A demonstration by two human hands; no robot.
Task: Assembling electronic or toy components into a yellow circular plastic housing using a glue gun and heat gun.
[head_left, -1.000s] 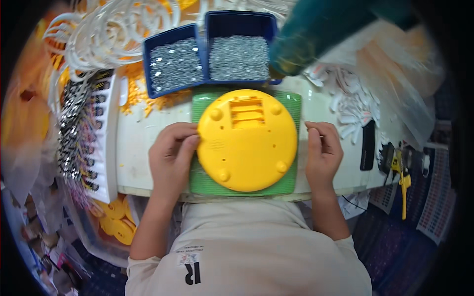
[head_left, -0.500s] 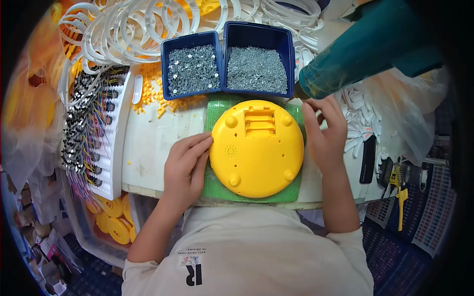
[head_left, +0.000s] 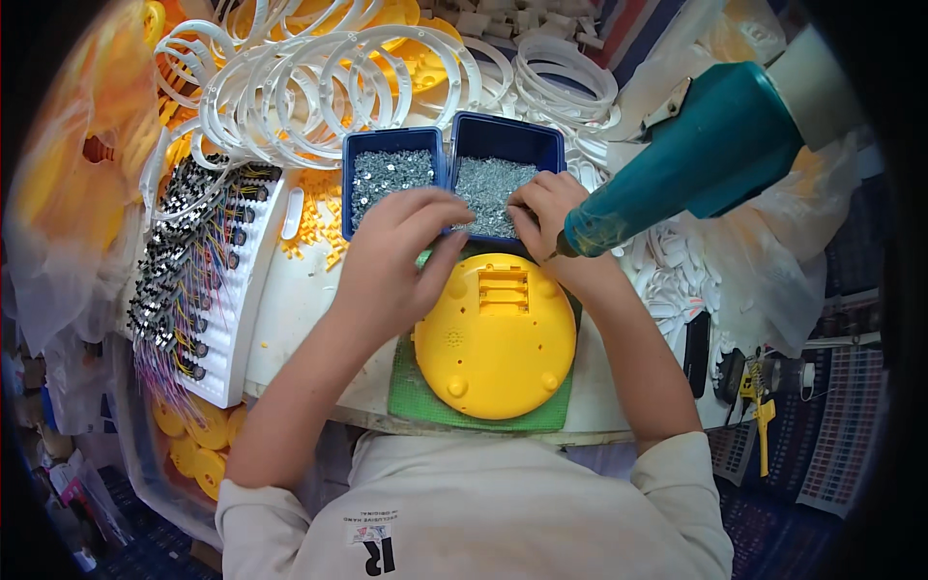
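A round yellow plastic housing [head_left: 495, 362] lies on a green mat [head_left: 411, 391], its open battery compartment at the far side. My left hand [head_left: 401, 256] hangs over the near edge of the left blue bin [head_left: 354, 208], thumb and fingers curled close together; whatever lies between the tips is too small to make out. At the right blue bin [head_left: 541, 145], full of small metal screws [head_left: 491, 184], my right hand [head_left: 559, 220] has its fingertips pinched together over the contents. What they grip, if anything, is hidden. The left bin holds small metal fasteners [head_left: 391, 174].
A teal power screwdriver [head_left: 667, 164] hangs just over my right wrist. White plastic rings [head_left: 290, 97] stand behind the bins. To the left sits a white tray [head_left: 246, 319] with wired parts. White plastic pieces [head_left: 672, 275] lie at the right.
Both hands have moved from beside the yellow housing up to the blue bins. My right hand has come left, in under the screwdriver tip. The view has shifted slightly.
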